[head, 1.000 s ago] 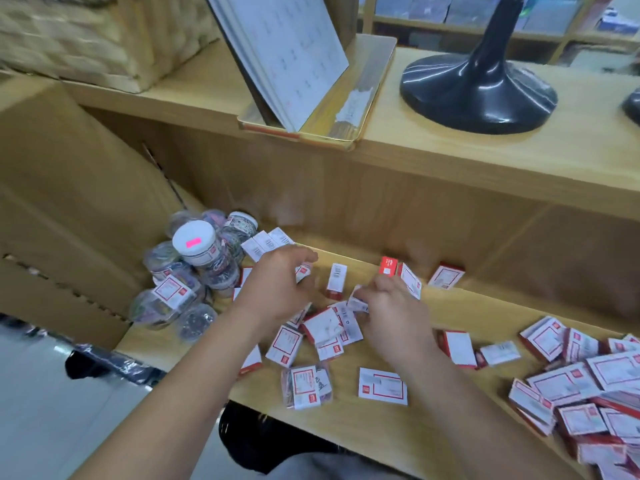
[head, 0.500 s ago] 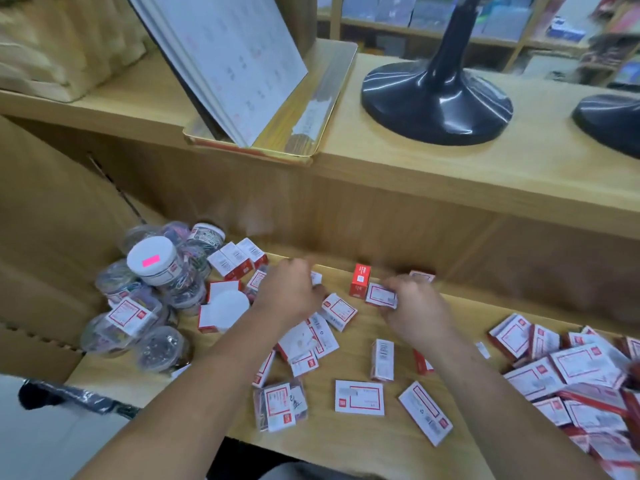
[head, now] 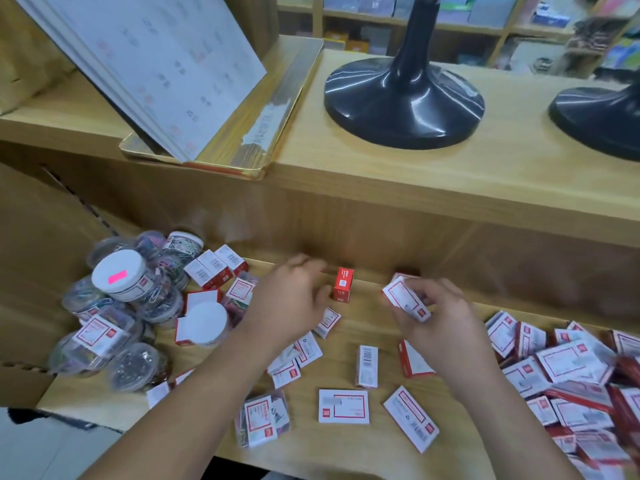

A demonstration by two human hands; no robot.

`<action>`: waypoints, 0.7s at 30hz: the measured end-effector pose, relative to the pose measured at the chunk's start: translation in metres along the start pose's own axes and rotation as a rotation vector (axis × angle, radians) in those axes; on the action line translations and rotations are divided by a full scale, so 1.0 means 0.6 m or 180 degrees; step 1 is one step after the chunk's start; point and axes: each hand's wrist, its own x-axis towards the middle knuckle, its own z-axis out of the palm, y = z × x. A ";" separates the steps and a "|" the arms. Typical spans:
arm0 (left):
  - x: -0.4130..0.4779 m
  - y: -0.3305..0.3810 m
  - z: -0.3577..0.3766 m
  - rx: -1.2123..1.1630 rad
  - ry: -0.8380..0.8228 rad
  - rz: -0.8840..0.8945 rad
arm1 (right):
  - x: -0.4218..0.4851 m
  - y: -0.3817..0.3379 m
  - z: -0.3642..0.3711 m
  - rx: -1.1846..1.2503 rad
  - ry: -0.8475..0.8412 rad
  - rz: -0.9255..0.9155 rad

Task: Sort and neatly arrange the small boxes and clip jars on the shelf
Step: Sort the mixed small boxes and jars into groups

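Wooden shelf (head: 346, 441) strewn with small boxes and clip jars, both hands busy over it.
Seen from the head camera, the right hand (head: 438, 318) pinched a white-and-red box (head: 401, 297) between curled fingers and thumb, holding it tilted near the shelf's back wall. The left hand (head: 289, 301) hovered just left of a red box (head: 343, 284) that stood upright on end; its fingers were loosely apart and blurred, gripping nothing that showed. Clip jars (head: 104, 341) lay heaped at the shelf's left end, one white lid (head: 117, 275) bearing a pink sticker. Loose boxes (head: 343, 406) lay flat between and in front of the hands, and a thick pile of boxes (head: 571, 375) crowded the right end. On the ledge above stood two black round bases (head: 403, 98) and a calendar (head: 156, 64) propped in a gold tray (head: 242, 161).
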 end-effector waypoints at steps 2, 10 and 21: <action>0.018 0.037 0.014 -0.0057 0.0007 -0.0039 | -0.006 0.011 -0.015 -0.0015 0.0074 0.0139; 0.042 0.075 0.051 -0.0923 -0.0604 -0.0371 | -0.001 0.055 -0.041 -0.0030 -0.0097 0.0264; 0.016 0.029 0.030 -0.1205 -0.0363 -0.0430 | 0.023 0.024 0.025 -0.0587 -0.0085 -0.0401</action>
